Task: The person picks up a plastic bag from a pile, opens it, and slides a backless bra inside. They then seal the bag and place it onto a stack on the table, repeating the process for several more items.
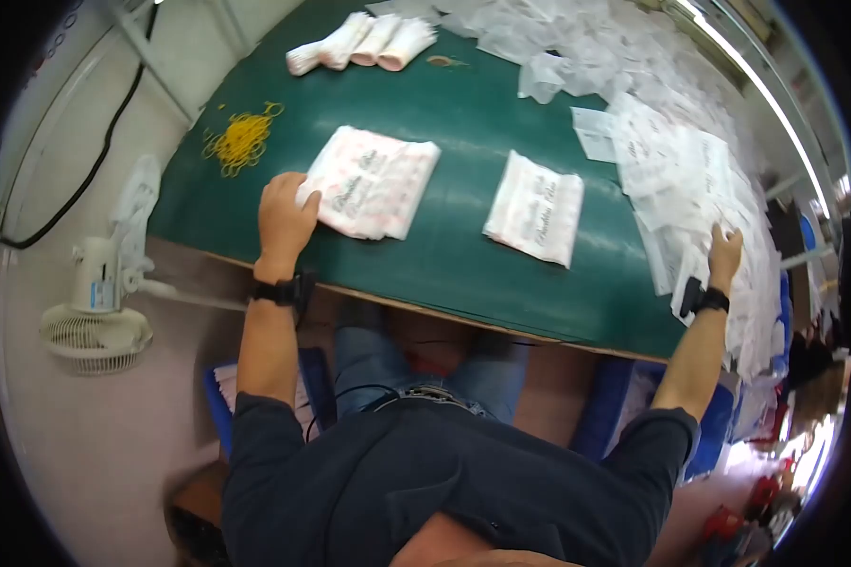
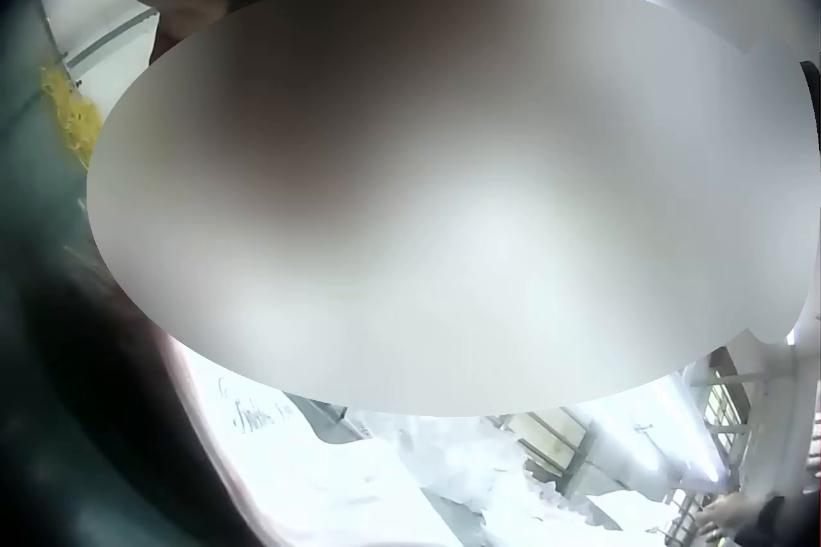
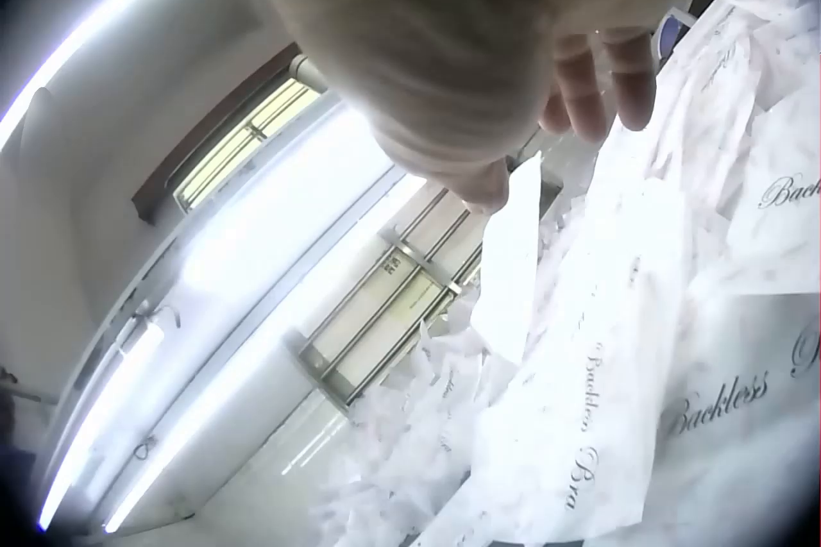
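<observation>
A stack of white printed bags (image 1: 373, 184) lies on the green table, its lettering facing up. My left hand (image 1: 287, 215) grips the stack's left corner, thumb along the edge; a large blurred patch covers most of the left wrist view. Over at the right, my right hand (image 1: 724, 257) is at the near side of a loose heap of the same thin bags (image 1: 676, 156). In the right wrist view its thumb and fingers pinch the top of a white bag (image 3: 513, 265). A smaller stack of printed bags (image 1: 536, 208) lies between the hands.
Yellow rubber bands (image 1: 241, 140) lie in a pile at the table's left. Several rolled bundles (image 1: 364, 42) sit at the back, beside a small brown band (image 1: 439, 60). A white fan (image 1: 95, 326) stands left of the table. Blue crates (image 1: 600, 406) are below the front edge.
</observation>
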Tool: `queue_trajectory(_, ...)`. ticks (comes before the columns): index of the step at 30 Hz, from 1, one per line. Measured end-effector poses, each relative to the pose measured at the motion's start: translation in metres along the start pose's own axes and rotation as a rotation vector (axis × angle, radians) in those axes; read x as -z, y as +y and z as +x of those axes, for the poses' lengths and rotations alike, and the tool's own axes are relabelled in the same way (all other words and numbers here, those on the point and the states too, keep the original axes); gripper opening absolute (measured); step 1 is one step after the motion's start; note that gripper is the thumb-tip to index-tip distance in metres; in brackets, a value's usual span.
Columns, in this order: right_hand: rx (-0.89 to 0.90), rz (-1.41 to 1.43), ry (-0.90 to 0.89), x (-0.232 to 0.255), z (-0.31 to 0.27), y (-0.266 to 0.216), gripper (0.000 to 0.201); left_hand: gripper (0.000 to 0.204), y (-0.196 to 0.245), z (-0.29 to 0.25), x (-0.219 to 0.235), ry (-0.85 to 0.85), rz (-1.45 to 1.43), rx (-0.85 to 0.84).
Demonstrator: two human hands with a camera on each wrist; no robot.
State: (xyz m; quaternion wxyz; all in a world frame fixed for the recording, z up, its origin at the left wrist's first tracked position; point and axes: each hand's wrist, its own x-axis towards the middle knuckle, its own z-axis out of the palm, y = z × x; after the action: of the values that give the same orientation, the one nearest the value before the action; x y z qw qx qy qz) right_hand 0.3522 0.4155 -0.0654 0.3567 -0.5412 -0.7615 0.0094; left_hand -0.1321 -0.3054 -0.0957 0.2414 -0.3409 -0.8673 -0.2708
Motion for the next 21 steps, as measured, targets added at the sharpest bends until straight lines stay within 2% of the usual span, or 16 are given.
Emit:
queue_trajectory(2, 0.087, 0.282, -0.11, 0.0, -0.047, -0.022, 0.063, 0.032, -0.013, 0.002, -0.007, -0.022, 0.055, 0.062)
queue_trajectory(3, 0.126, 0.328, -0.181, 0.007, -0.077, -0.049, 0.057, 0.032, -0.013, 0.005, -0.008, -0.018, 0.07, 0.077)
queue_trajectory(6, 0.182, 0.514, -0.348, 0.016, -0.17, -0.11, 0.042, 0.034, -0.005, 0.01, -0.009, -0.21, 0.121, 0.159)
queue_trajectory(9, 0.197, 0.588, -0.467, 0.032, -0.233, -0.156, 0.039, 0.035, 0.001, 0.015, -0.01, -0.293, 0.15, 0.193)
queue_trajectory(11, 0.341, 0.599, -0.538, 0.039, -0.256, -0.179, 0.033, 0.036, 0.007, 0.018, -0.013, -0.331, 0.155, 0.213)
queue_trajectory(15, 0.493, 0.663, -0.547, 0.045, -0.278, -0.215, 0.03, 0.037, 0.018, 0.018, -0.02, -0.399, 0.186, 0.254)
queue_trajectory(19, 0.576, 0.67, -0.562, 0.054, -0.291, -0.25, 0.03, 0.038, 0.013, 0.015, -0.031, -0.281, 0.158, 0.232)
queue_trajectory(21, 0.586, 0.681, -0.587, 0.056, -0.299, -0.261, 0.03, 0.041, 0.012, 0.01, -0.029, -0.149, 0.175, 0.181)
